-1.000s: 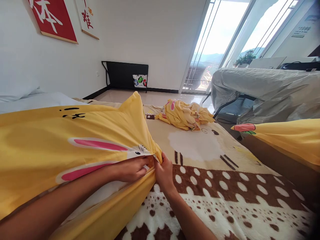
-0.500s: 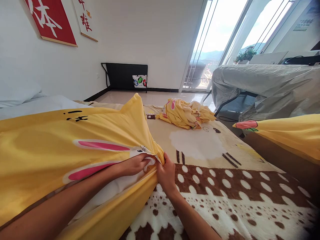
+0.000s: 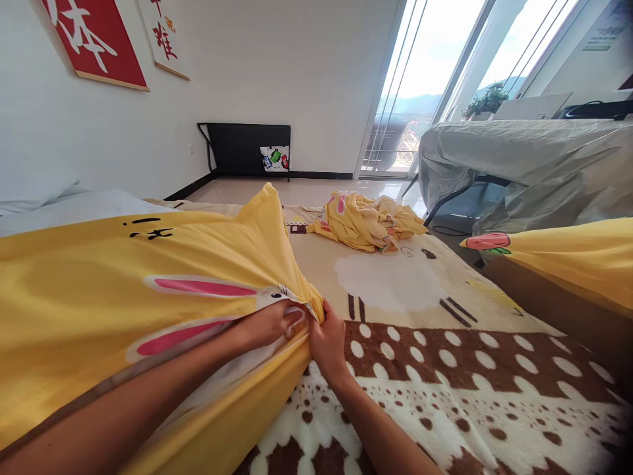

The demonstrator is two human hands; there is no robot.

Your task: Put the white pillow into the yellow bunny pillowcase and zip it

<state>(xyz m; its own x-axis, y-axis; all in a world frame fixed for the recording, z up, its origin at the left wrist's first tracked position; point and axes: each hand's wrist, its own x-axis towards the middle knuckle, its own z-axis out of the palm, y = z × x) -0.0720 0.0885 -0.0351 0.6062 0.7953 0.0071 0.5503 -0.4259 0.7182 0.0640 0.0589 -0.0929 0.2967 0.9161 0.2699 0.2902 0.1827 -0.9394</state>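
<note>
A yellow cover (image 3: pixel 208 254) with pink rabbit ears and a small printed face spreads over the left side of the bed. White bedding (image 3: pixel 217 379) shows inside its opening. My left hand (image 3: pixel 270 324) reaches into that opening, fingers closed on a bit of white fabric. Beside it, my right hand (image 3: pixel 327 336) is wrapped round the gathered yellow edge of the cover. The two hands are close together, and the fabric bunches between them. Part of my left fingers is hidden by the cloth.
A crumpled yellow cloth (image 3: pixel 366 221) lies on the patterned blanket (image 3: pixel 390 284). Another yellow cloth (image 3: pixel 568 254) hangs at the right. Beyond are a plastic-covered table (image 3: pixel 514 148), a black folded frame (image 3: pixel 247 148) with a bag, and a glass door.
The view has shifted very slightly. My left hand has sunk a little further into the opening, and less white bedding shows below my left forearm. My right hand keeps its hold.
</note>
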